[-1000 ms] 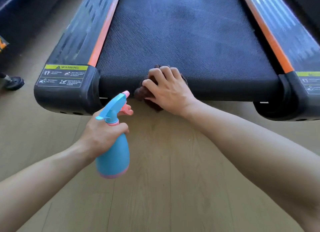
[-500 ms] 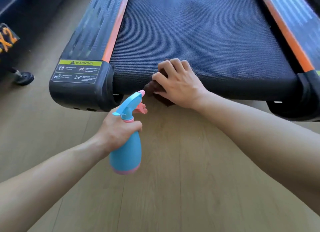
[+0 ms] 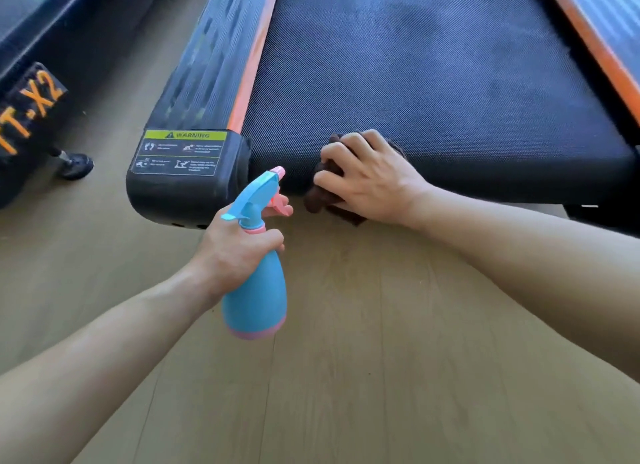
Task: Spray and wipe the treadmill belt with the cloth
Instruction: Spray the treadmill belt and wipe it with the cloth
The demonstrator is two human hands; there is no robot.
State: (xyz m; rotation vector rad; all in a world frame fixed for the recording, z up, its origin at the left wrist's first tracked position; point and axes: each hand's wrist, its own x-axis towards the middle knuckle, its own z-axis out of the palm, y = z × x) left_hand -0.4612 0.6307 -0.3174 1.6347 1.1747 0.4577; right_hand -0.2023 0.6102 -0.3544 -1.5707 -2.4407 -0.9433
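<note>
View from above, looking down on the near end of a dark, woven treadmill belt (image 3: 433, 83).

The right hand (image 3: 367, 179) lies on the belt's near edge. Its fingers curl over a bunched brown cloth (image 3: 317, 199) and grip it. The cloth is pressed against the rounded end of the belt, and part of it hangs just below that edge.

The left hand (image 3: 235, 249) is just short of the belt's near edge, toward its left corner, above a pale wood floor (image 3: 381, 359). It is clamped round the neck of a blue spray bottle (image 3: 256, 297) with a pink base, trigger and nozzle tip. The bottle is roughly upright. Its nozzle points toward the belt, close to the cloth and not touching it. Whether a finger rests on the trigger cannot be told.

The hands are apart.

An orange strip (image 3: 254, 58) runs along the belt's left side, with a dark ribbed rail (image 3: 204, 65) beyond it. The rail ends in a black cap (image 3: 180, 197) bearing a yellow-topped warning label (image 3: 180, 152). A second orange strip borders the belt's right side. Well to the left of the belt stands another dark machine (image 3: 24, 117) with orange lettering.
</note>
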